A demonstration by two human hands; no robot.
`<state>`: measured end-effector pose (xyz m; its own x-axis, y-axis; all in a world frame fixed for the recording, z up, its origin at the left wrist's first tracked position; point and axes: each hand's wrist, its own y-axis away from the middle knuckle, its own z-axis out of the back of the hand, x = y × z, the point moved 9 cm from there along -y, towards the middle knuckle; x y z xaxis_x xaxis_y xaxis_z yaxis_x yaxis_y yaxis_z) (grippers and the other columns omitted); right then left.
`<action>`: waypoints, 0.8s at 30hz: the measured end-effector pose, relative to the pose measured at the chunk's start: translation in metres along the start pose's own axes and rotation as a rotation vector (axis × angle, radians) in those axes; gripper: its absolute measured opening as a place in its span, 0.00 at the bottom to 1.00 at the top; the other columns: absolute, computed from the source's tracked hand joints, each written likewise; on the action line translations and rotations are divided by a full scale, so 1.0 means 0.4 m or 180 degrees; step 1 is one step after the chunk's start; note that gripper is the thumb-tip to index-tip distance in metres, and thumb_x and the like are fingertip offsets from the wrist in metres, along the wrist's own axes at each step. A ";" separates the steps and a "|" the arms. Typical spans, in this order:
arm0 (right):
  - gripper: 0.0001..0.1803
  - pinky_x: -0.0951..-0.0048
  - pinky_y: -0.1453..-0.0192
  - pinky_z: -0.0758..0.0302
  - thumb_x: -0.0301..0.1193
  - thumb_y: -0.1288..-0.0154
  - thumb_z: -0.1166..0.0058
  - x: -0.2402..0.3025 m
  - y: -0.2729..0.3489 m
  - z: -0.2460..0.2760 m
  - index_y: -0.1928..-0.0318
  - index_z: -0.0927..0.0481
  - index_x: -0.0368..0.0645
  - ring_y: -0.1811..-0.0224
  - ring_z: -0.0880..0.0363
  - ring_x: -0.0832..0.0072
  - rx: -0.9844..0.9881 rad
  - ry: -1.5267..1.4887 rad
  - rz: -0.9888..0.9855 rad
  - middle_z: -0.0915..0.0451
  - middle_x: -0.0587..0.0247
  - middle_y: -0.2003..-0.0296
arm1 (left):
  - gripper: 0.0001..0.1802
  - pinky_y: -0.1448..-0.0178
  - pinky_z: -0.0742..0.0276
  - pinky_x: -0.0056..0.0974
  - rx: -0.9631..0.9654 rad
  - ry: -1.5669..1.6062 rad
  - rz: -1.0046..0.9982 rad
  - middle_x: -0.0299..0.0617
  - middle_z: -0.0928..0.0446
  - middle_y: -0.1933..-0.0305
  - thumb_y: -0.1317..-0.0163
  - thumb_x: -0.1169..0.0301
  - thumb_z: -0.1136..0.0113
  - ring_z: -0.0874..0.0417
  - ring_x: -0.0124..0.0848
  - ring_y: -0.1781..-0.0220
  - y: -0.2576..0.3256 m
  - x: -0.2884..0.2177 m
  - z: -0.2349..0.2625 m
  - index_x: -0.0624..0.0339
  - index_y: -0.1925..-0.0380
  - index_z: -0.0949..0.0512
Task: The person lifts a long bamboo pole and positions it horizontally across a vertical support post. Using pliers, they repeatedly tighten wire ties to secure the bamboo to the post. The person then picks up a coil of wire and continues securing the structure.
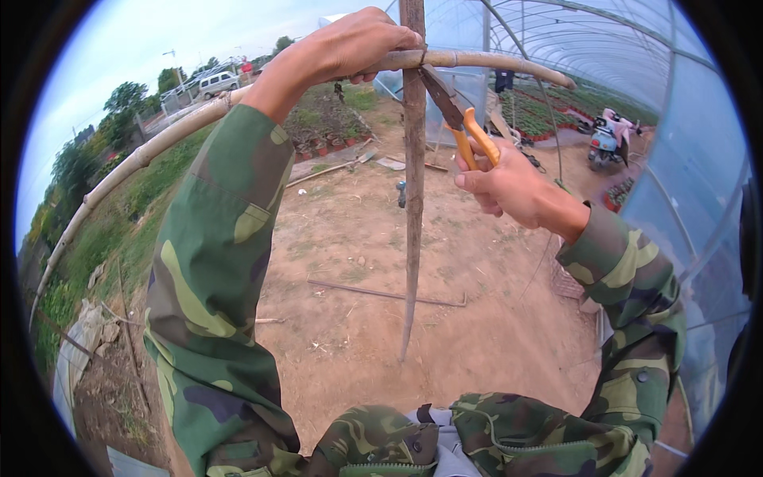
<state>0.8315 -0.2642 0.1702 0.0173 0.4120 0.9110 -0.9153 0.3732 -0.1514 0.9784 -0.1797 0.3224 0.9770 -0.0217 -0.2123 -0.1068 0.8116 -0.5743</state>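
A slim upright wooden post (414, 159) stands in front of me, and a pale bamboo pole (497, 60) crosses it near its top. My left hand (350, 46) is closed over the pole just left of the crossing, its fingers curled round it. To the right, my right hand (513, 181) grips pliers (447, 99) by their orange handles. The dark jaws point up and left, their tip at the crossing, where a thin dark binding (423, 56) shows. What the jaws hold there is too small to tell.
The bamboo pole bends far down to the left. On the dirt ground lie a thin rod (381, 292) and a long-handled tool (330, 170). A plastic-covered greenhouse (675, 183) is at right, with a parked scooter (608, 141) and rows of potted plants. A van (219, 83) stands far left.
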 end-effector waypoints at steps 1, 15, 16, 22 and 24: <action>0.09 0.70 0.75 0.37 0.26 0.35 0.39 0.011 0.035 0.031 0.66 0.29 0.42 0.78 0.35 0.79 -0.0387 0.0431 -0.0059 0.32 0.69 0.77 | 0.29 0.78 0.34 0.37 0.0094 0.0103 -0.0106 0.37 0.29 0.81 0.24 0.50 0.54 0.30 0.26 0.84 -0.009 -0.026 -0.018 0.66 0.67 0.20; 0.16 0.52 0.57 0.19 0.32 0.37 0.37 0.132 0.087 0.028 0.54 0.17 0.32 0.62 0.14 0.50 -0.1923 0.4534 -0.0024 0.15 0.41 0.63 | 0.15 0.67 0.22 0.48 0.0398 -0.1166 -0.1387 0.51 0.20 0.79 0.32 0.69 0.53 0.15 0.43 0.74 -0.006 -0.042 -0.090 0.66 0.69 0.20; 0.17 0.52 0.57 0.18 0.34 0.36 0.37 0.144 0.096 0.043 0.55 0.17 0.32 0.63 0.14 0.51 -0.1951 0.4789 -0.0092 0.15 0.41 0.63 | 0.16 0.67 0.21 0.48 0.0376 -0.1159 -0.1353 0.53 0.21 0.79 0.32 0.68 0.53 0.15 0.43 0.74 -0.018 -0.046 -0.103 0.67 0.69 0.20; 0.19 0.54 0.67 0.19 0.41 0.28 0.41 0.211 0.076 0.022 0.54 0.20 0.34 0.67 0.14 0.54 -0.1699 0.5795 -0.0424 0.15 0.45 0.66 | 0.18 0.69 0.23 0.43 0.0632 -0.0778 -0.0586 0.49 0.22 0.77 0.28 0.63 0.49 0.18 0.36 0.75 -0.042 -0.011 -0.157 0.69 0.65 0.20; 0.18 0.56 0.72 0.23 0.41 0.26 0.44 0.193 0.101 0.038 0.53 0.23 0.34 0.72 0.17 0.60 -0.1911 0.5633 -0.0105 0.17 0.49 0.69 | 0.22 0.81 0.31 0.41 0.0359 0.0049 -0.0343 0.42 0.28 0.82 0.25 0.60 0.54 0.26 0.31 0.85 -0.056 0.005 -0.160 0.69 0.68 0.23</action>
<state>0.7895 -0.2300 0.2402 0.7340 0.5271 -0.4283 -0.6671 0.4412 -0.6002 0.9709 -0.2351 0.2843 0.9786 -0.1204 -0.1668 0.0208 0.8646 -0.5021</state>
